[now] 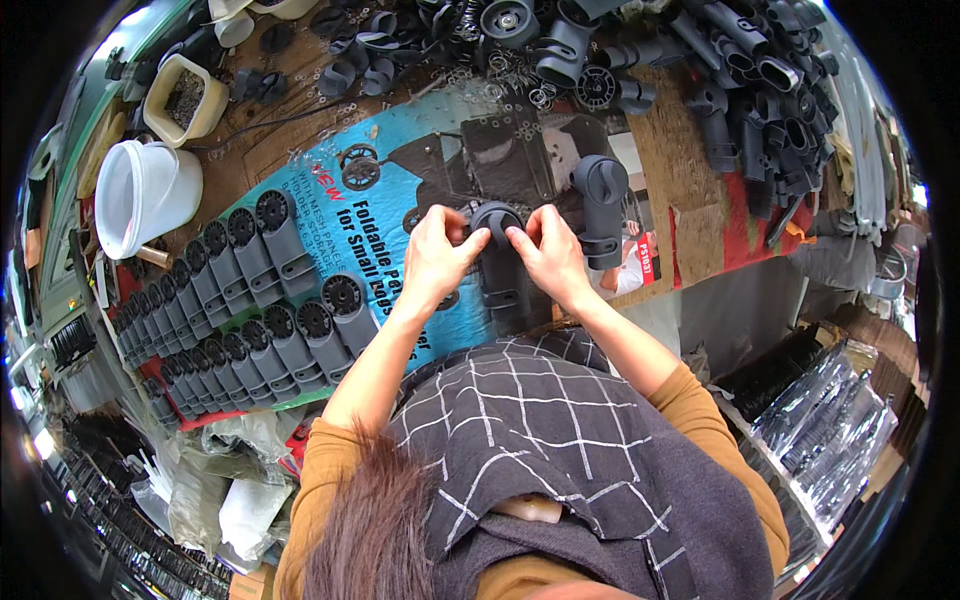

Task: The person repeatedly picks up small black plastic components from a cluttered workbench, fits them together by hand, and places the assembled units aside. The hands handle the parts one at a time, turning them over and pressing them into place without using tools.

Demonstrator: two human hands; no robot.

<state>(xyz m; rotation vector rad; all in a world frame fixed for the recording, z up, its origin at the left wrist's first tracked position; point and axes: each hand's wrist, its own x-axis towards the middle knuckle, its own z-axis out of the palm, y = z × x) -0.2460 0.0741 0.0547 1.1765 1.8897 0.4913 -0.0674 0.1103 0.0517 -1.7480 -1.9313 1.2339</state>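
A dark grey plastic joint piece (497,262) with a round head lies on the worktable at centre. My left hand (437,257) grips its round head from the left, fingertips pressed on the top edge. My right hand (549,255) holds the same head from the right, thumb and fingers pinched on it. A second grey joint piece (600,205) of the same kind lies just right of my right hand, untouched.
Rows of finished grey pieces (250,300) with black wheel caps lie at left on a blue printed sheet (400,150). A heap of black plastic parts (740,80) fills the far right. A white bucket (140,195), a tub of small parts (185,97) and loose rings (520,100) are behind.
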